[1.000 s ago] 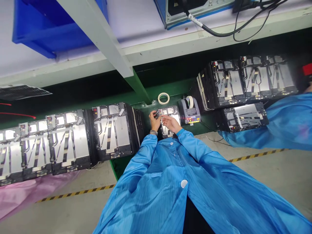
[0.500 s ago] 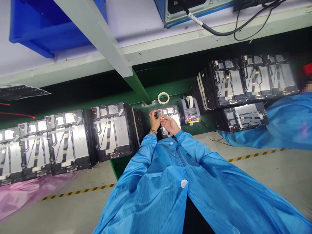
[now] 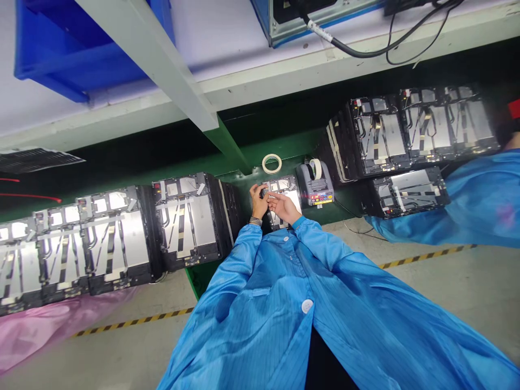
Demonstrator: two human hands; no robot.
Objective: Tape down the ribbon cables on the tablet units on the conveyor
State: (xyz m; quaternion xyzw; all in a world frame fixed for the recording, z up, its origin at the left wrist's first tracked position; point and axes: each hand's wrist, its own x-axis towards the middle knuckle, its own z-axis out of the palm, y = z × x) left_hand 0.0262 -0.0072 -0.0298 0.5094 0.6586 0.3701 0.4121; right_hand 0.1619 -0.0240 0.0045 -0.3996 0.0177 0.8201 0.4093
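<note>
Head view: left hand (image 3: 259, 201) pinches a small dark part (image 3: 264, 192), too small to identify, above the top edge of a metal-backed panel (image 3: 285, 201), centre of frame; right hand (image 3: 283, 208) lies with fingers extended toward it. Tape dispenser (image 3: 315, 185) stands just beside the panel; masking tape roll (image 3: 272, 163) lies near, above both

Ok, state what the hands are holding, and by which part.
The left hand pinches a small dark component in its fingertips; the right hand reaches up against it. Exactly where it is held is too small to tell.
</note>
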